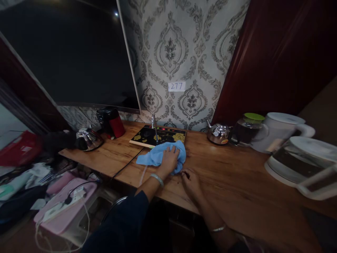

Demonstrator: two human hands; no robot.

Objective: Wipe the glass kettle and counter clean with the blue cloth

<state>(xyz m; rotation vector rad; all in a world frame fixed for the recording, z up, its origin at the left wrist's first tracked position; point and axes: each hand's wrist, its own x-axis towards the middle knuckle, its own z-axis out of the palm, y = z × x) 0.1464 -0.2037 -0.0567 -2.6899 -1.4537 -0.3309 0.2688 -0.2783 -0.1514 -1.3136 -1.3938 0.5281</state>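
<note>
My left hand [170,160] presses flat on a light blue cloth [155,156] that lies on the wooden counter [231,175], just in front of a black induction tea tray [147,137] with gold flowers and a small tap. My right hand [190,181] rests on the counter right beside the cloth, fingers curled, holding nothing that I can see. Both wrists wear a thin bangle.
A steel kettle [88,138] and a black and red appliance [110,121] stand at the left. At the right are a small steel teapot [218,133], a glass pot with green lid [246,130], a white kettle [281,131] and a glass jug [302,161]. Clutter fills the lower left.
</note>
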